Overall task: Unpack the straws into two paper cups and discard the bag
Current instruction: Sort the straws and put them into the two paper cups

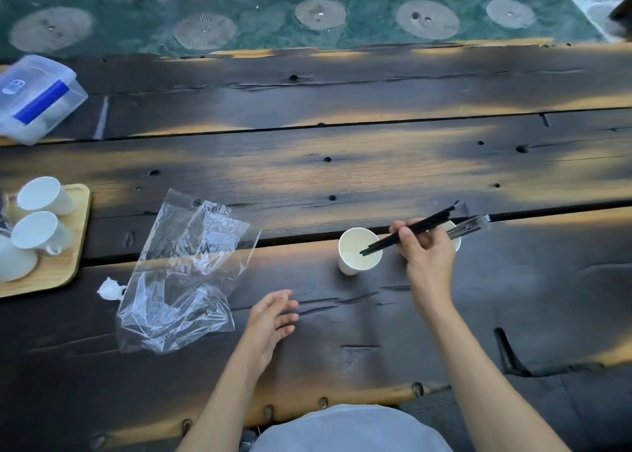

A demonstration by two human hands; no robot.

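My right hand (425, 250) grips a bundle of thin black straws (415, 227), tilted, with their lower ends inside the mouth of a white paper cup (355, 262) standing on the dark wooden table. A second paper cup (456, 241) stands just behind my right hand, mostly hidden, with clear-wrapped straws (470, 227) sticking out of it to the right. The crumpled clear plastic bag (184, 274) lies flat on the table to the left. My left hand (272, 318) hovers open beside the bag's right edge, holding nothing.
A wooden tray (73, 256) with white mugs (42, 197) sits at the left edge. A small white scrap (109, 289) lies by the bag. A clear plastic box with a blue clasp (37, 97) is at the far left. A green runner (307, 24) crosses the far side.
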